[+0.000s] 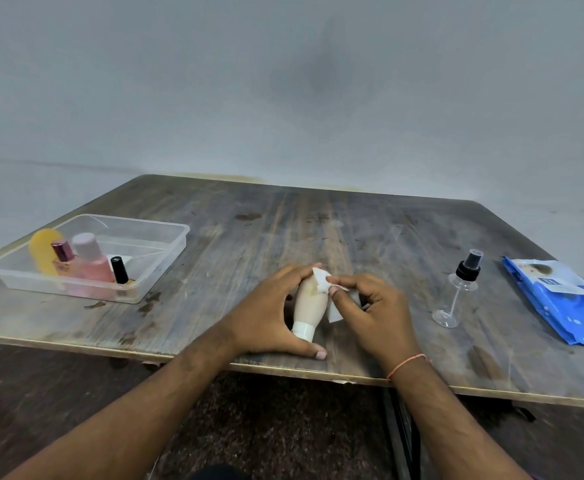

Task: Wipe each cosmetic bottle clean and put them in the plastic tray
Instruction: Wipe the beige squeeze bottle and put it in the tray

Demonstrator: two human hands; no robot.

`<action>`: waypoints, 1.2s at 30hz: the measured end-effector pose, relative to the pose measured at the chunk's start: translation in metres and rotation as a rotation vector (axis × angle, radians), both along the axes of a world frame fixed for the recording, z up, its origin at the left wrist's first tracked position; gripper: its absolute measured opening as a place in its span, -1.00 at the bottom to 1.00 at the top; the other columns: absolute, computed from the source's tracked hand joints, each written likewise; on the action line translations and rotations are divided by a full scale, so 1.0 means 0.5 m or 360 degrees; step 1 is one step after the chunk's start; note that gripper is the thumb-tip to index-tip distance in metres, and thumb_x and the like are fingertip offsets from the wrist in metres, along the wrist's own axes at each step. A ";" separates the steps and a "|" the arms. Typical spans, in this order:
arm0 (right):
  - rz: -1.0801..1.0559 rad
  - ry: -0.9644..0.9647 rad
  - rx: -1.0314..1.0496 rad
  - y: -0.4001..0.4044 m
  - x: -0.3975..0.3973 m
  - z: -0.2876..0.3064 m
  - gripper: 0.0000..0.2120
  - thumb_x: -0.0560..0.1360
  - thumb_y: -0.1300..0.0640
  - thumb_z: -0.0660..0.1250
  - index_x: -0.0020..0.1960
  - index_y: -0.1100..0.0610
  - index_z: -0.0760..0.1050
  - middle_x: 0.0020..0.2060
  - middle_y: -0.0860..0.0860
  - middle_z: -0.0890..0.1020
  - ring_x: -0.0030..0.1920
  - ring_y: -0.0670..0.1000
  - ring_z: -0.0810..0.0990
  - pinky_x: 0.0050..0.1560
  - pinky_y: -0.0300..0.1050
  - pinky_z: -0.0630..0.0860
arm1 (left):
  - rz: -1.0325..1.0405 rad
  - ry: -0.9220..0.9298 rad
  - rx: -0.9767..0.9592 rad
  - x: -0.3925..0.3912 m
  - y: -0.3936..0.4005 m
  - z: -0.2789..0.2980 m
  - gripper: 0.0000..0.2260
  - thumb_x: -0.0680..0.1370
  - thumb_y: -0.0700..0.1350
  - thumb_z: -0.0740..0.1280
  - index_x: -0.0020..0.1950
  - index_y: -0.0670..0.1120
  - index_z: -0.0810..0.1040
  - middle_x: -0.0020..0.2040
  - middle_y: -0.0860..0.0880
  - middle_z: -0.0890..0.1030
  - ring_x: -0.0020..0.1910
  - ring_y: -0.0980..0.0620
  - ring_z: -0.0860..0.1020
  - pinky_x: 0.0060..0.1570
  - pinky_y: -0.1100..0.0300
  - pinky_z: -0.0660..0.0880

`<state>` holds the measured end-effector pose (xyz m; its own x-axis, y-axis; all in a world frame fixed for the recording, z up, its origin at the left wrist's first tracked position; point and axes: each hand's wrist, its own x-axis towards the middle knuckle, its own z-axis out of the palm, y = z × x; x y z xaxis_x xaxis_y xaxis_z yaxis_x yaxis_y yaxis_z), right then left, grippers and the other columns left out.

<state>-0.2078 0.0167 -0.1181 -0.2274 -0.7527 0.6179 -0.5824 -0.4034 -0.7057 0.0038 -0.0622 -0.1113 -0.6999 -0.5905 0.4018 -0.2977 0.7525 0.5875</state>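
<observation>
Hands meet near the middle of the worktop's [370, 237] near edge. The left hand [269, 313] is closed around a beige bottle [311, 301] with a white cap [303, 330]; the bottle is tilted, cap end pointing toward the near edge, and the left thumb lies flat on the worktop just below the cap. The right hand [370, 306] pinches a white wipe [321, 282] between thumb and forefingers and presses it against the upper end of the beige bottle; a further fold of the wipe hangs below the fingers beside the bottle. An orange thread band [406, 365] sits on the right wrist.

A clear plastic tray [165, 251] stands near the left edge of the worktop. It holds a round yellow item [42, 247], a bottle with a dark red cap [62, 252], a pink bottle [91, 259] and a small bottle with a black cap [120, 270], all grouped at the tray's near left portion.

Toward the right edge, a clear spray bottle [458, 289] with a black nozzle stands leaning, apart from the hands. A blue wipe pack [560, 303] lies flat just beyond it at the right edge.
</observation>
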 end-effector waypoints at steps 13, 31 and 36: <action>-0.0095 0.0118 -0.0098 -0.001 -0.005 -0.001 -0.85 0.59 0.16 0.51 0.14 0.00 0.76 -0.01 -0.17 0.74 0.00 -0.15 0.72 -0.02 -0.14 0.66 | 0.0098 -0.0045 -0.0138 -0.006 0.005 -0.005 0.15 0.24 0.39 0.69 0.70 0.15 0.23 0.56 0.29 0.34 0.50 0.26 0.39 0.46 0.05 0.51; -0.0046 0.0358 -0.0122 0.006 0.010 -0.003 -0.84 0.57 0.09 0.53 0.14 -0.08 0.77 -0.08 -0.20 0.72 -0.11 -0.14 0.70 -0.13 -0.08 0.63 | -0.0126 -0.0076 -0.0044 -0.004 0.012 -0.001 0.08 0.21 0.30 0.75 0.63 0.13 0.36 0.44 0.22 0.46 0.46 0.15 0.48 0.42 0.10 0.53; -0.0145 0.0301 -0.0048 -0.001 -0.001 -0.002 -0.84 0.61 0.05 0.48 0.17 -0.02 0.76 -0.08 -0.17 0.73 -0.08 -0.13 0.68 -0.09 -0.04 0.62 | -0.0126 0.0011 -0.0026 0.002 0.007 0.002 0.00 0.25 0.16 0.78 0.60 0.13 0.40 0.37 0.27 0.50 0.38 0.11 0.52 0.35 0.11 0.54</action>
<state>-0.2083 0.0164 -0.1189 -0.1715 -0.7148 0.6780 -0.7385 -0.3622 -0.5687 0.0049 -0.0585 -0.1102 -0.7414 -0.5266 0.4160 -0.2326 0.7831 0.5768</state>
